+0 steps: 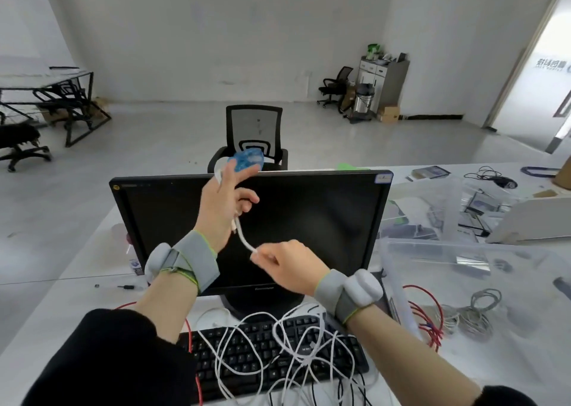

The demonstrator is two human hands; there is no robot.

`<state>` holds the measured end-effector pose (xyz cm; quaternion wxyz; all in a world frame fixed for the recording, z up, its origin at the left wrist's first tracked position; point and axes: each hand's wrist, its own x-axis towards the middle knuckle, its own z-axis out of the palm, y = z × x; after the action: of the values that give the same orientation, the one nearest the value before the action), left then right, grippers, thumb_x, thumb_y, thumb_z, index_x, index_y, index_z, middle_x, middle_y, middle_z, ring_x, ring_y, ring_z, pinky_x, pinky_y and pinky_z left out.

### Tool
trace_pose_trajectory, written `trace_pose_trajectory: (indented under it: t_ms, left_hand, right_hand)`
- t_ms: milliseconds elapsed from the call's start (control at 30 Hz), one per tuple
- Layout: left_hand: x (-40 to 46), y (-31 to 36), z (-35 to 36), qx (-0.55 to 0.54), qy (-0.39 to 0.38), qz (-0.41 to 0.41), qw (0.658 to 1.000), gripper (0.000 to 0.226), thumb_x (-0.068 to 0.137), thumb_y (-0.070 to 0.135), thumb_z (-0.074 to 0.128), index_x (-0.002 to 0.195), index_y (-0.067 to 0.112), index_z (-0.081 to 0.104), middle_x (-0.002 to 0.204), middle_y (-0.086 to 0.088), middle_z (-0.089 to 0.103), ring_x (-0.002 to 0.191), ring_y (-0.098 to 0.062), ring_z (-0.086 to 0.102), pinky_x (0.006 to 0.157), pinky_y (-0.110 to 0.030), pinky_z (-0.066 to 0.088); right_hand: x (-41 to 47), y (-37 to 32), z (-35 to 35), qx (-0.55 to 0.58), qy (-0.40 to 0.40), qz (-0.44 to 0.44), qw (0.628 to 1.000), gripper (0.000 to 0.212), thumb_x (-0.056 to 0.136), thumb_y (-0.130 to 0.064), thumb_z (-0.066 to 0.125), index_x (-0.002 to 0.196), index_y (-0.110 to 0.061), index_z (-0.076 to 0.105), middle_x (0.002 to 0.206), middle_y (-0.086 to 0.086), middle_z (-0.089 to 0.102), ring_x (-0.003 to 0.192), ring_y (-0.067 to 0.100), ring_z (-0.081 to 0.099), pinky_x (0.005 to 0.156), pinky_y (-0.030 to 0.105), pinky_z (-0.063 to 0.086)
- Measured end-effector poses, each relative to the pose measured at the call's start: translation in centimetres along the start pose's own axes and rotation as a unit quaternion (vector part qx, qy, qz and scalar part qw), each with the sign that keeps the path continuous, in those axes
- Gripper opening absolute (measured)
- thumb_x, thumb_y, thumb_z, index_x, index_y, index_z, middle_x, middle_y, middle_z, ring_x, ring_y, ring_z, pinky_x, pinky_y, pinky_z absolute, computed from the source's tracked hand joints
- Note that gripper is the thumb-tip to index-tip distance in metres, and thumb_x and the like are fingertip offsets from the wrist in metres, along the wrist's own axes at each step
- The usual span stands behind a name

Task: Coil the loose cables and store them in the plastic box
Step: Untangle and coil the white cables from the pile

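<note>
Cables lie in a loose white tangle (287, 353) over the black keyboard (234, 362) at the near edge of the white desk (61, 297). Behind the keyboard stands a dark monitor (309, 208), screen off, and beyond it a black mesh office chair (254, 133). To the right of the monitor sits the clear plastic box (463, 269), open at the top, with a grey cable coil (482, 316) and a red cable (429, 322) showing through its wall — whether they lie inside it or behind it cannot be told.

Both hands are raised in front of the screen. The left hand (225, 201) is held upright; its fingers curl round a blue see-through mouse (247, 161) at the top, with a short white cable (242, 235) running down from the palm. The right hand (287, 263) pinches the lower end of that cable between thumb and fingertips — the other fingers are folded in. Each wrist wears a grey strap with a white pod.
</note>
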<state>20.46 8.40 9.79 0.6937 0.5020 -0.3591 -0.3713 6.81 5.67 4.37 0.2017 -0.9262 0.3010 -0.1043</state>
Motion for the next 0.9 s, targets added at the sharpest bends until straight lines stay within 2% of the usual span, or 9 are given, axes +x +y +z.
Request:
trace_pose_trajectory:
  t_ms: [100,233,333,433,567,633,700,800,900]
  left_hand:
    - [0.2,-3.0,-2.8,0.242,0.013,-0.030,0.970,0.048,0.103,0.029,0.033,0.147,0.014,0.026,0.127,0.001,0.053,0.088,-0.022,0.067,0.081,-0.032,0.055]
    - [-2.0,-5.3,-3.4,0.491,-0.110,-0.084,0.860,0.045,0.102,0.037,0.029,0.137,0.012,0.041,0.095,-0.012,0.073,0.041,-0.014,0.054,0.071,-0.030,0.051]
    - [-2.7,-3.8,-2.5,0.382,-0.215,-0.166,0.883,0.072,0.094,0.059,0.013,0.110,0.010,0.062,0.051,-0.011,0.063,0.026,-0.010,0.031,0.044,-0.026,0.040]
    - [-3.4,-1.9,-1.7,0.186,-0.273,-0.182,0.926,0.078,0.084,0.060,0.015,0.092,0.002,0.068,0.037,-0.005,0.043,0.025,-0.006,0.027,0.034,-0.016,0.027]
    - [-3.0,-0.7,0.1,0.020,-0.273,-0.147,0.951,0.066,0.092,0.045,0.032,0.118,-0.011,0.054,0.038,0.003,0.043,0.028,-0.004,0.026,0.037,-0.014,0.023]
    - [-2.5,-0.5,0.9,-0.109,-0.233,-0.143,0.956,0.050,0.095,0.036,0.036,0.126,0.000,0.053,0.050,0.005,0.057,0.027,-0.003,0.027,0.035,-0.012,0.023]
    - [-2.1,-0.4,1.5,-0.153,-0.179,-0.135,0.962,0.041,0.095,0.028,0.042,0.128,0.007,0.052,0.070,0.007,0.069,0.028,-0.004,0.027,0.036,-0.012,0.025]
    - [-1.0,-0.4,1.9,-0.175,-0.075,-0.108,0.976,0.026,0.097,0.011,0.043,0.122,0.008,0.052,0.111,-0.003,0.069,0.035,-0.003,0.037,0.038,-0.010,0.031]
    - [0.2,-0.9,0.6,-0.011,0.041,-0.029,0.999,0.037,0.100,0.007,0.040,0.137,0.010,0.038,0.130,-0.005,0.054,0.062,-0.009,0.063,0.052,-0.011,0.049]
  right_hand:
    - [0.3,-0.8,-2.2,-0.048,-0.046,-0.037,0.997,0.023,0.092,-0.038,0.053,0.103,-0.026,0.070,0.097,0.000,0.070,0.089,0.020,0.060,0.080,0.030,0.046]
    - [1.1,-0.7,-5.7,0.000,-0.035,-0.045,0.998,0.017,0.088,-0.029,0.062,0.097,-0.021,0.074,0.087,-0.008,0.069,0.081,0.005,0.060,0.082,0.025,0.049]
    - [1.3,1.3,-7.6,0.106,0.050,-0.022,0.993,0.009,0.084,-0.022,0.068,0.089,-0.018,0.075,0.065,-0.015,0.060,0.057,-0.006,0.053,0.062,0.007,0.039]
    - [1.0,3.9,-7.8,0.222,0.127,0.056,0.965,0.011,0.084,-0.024,0.069,0.088,-0.016,0.075,0.056,-0.008,0.056,0.041,-0.003,0.046,0.046,0.009,0.034]
    - [0.9,4.1,-4.6,0.240,0.174,0.088,0.951,0.017,0.088,-0.034,0.062,0.084,-0.026,0.076,0.054,-0.008,0.056,0.042,-0.003,0.046,0.053,0.013,0.035]
    - [0.5,3.2,-3.1,0.203,0.147,0.092,0.964,0.036,0.090,-0.039,0.058,0.055,-0.040,0.065,0.049,-0.007,0.052,0.040,-0.001,0.045,0.056,0.020,0.036]
    - [0.2,2.2,-1.8,0.140,0.093,0.080,0.982,0.047,0.092,-0.040,0.052,0.047,-0.030,0.052,0.049,-0.005,0.050,0.045,0.003,0.048,0.059,0.026,0.038]
    - [-0.2,1.2,-1.0,0.076,0.015,0.055,0.996,0.036,0.094,-0.030,0.051,0.059,-0.028,0.058,0.061,-0.002,0.056,0.071,0.022,0.060,0.073,0.032,0.047]
    - [-1.4,1.1,-0.6,0.094,-0.086,0.033,0.991,0.021,0.092,-0.022,0.054,0.081,-0.016,0.071,0.059,-0.001,0.059,0.054,0.002,0.055,0.065,0.025,0.049]
